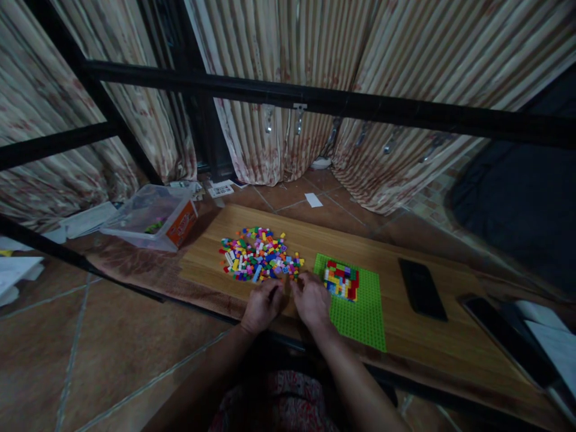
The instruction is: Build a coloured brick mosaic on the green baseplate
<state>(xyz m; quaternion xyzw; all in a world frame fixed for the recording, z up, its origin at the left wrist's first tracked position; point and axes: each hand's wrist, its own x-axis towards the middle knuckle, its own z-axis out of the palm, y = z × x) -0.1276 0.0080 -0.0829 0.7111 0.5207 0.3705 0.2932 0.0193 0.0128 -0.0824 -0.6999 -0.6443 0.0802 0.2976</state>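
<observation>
My left hand [263, 305] is closed at the near edge of a pile of small mixed-colour toy bricks [256, 255]. Close beside it, my right hand [311, 297] is also closed, its fingertips pointing toward the left hand's. Anything pinched in either hand is too small or hidden to make out. To the right of my right hand lies a green studded baseplate [360, 324]. On its upper left part sits a patch of joined bricks [342, 281] in red, yellow, white and blue.
A wooden board [288, 228] carries the bricks and baseplate. A clear plastic box [148, 216] with an orange label stands at left. Two dark phone-like slabs, one black [422, 289] and one longer [508, 339], lie at right. A black metal rail [288, 90] crosses before the curtains.
</observation>
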